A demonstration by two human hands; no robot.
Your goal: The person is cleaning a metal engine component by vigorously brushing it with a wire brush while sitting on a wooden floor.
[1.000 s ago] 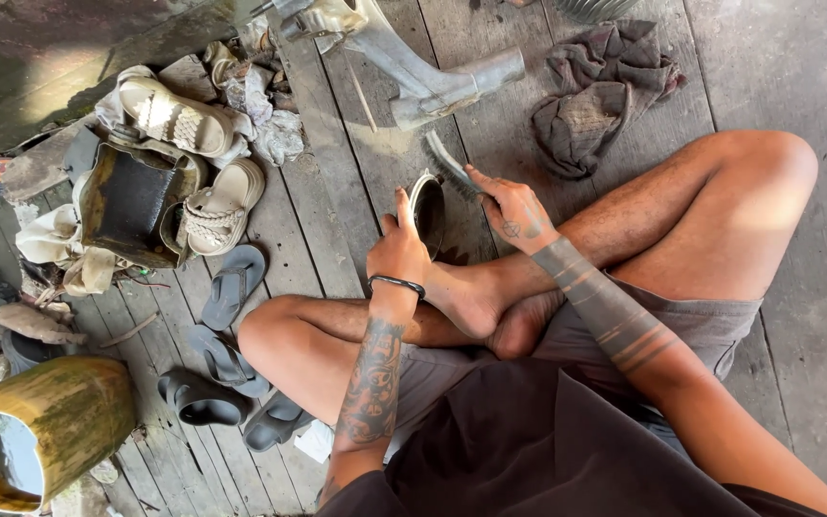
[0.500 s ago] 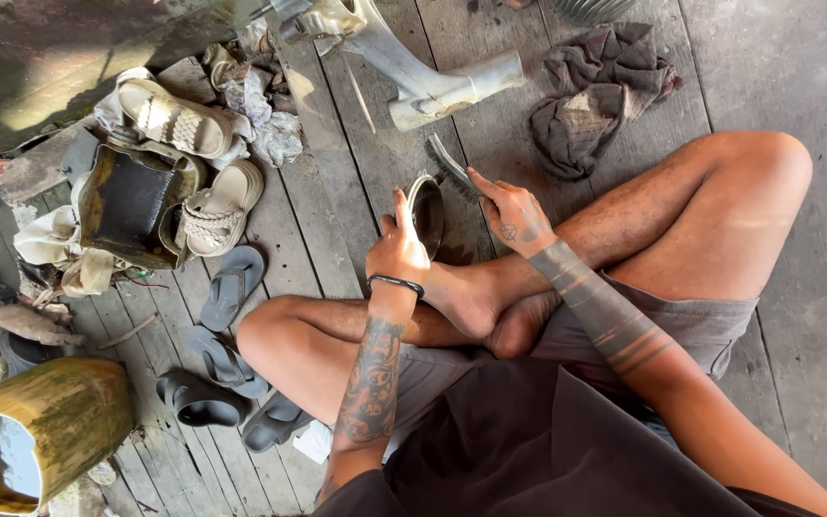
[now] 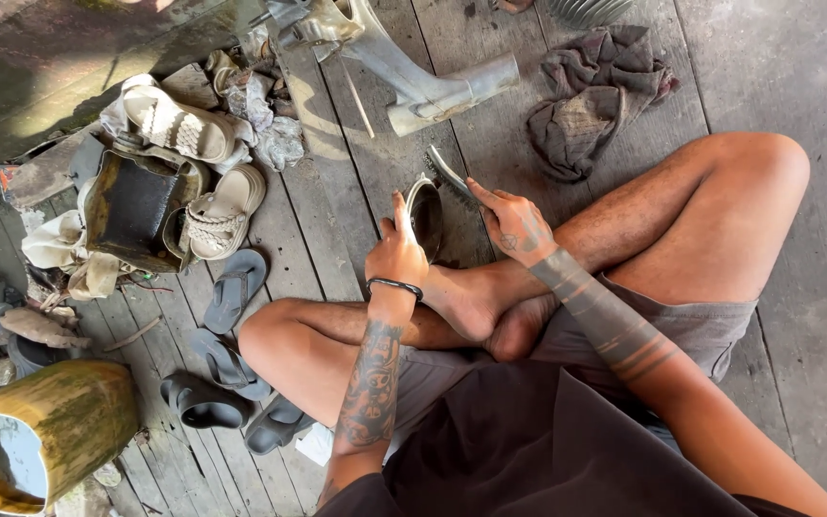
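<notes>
Seen from above, seated cross-legged on a plank floor (image 3: 796, 316). Landmark: the small rounded metal part (image 3: 424, 213), stood on edge on the boards just ahead of the crossed feet. Far left of the part and toward the sitter, one yellow-green drum (image 3: 45, 436); nearer, a loose group of dark flip-flops (image 3: 232, 287), about four; left of the part and farther out, two cream woven sandals (image 3: 205, 172) beside one dark square tin (image 3: 134, 206). At the part, left hand (image 3: 396, 254) with fingers clamped on the near rim, index raised along it. Touching the right edge of the part, one wire brush (image 3: 450, 172), right hand (image 3: 514, 225) closed round its handle. Beyond the part, one pale metal casting (image 3: 423, 81); right of that, one crumpled rag (image 3: 595, 96). Best done, by judgement, with short strokes away from the body and the part braced firmly against the floor, clear of the bare feet.
</notes>
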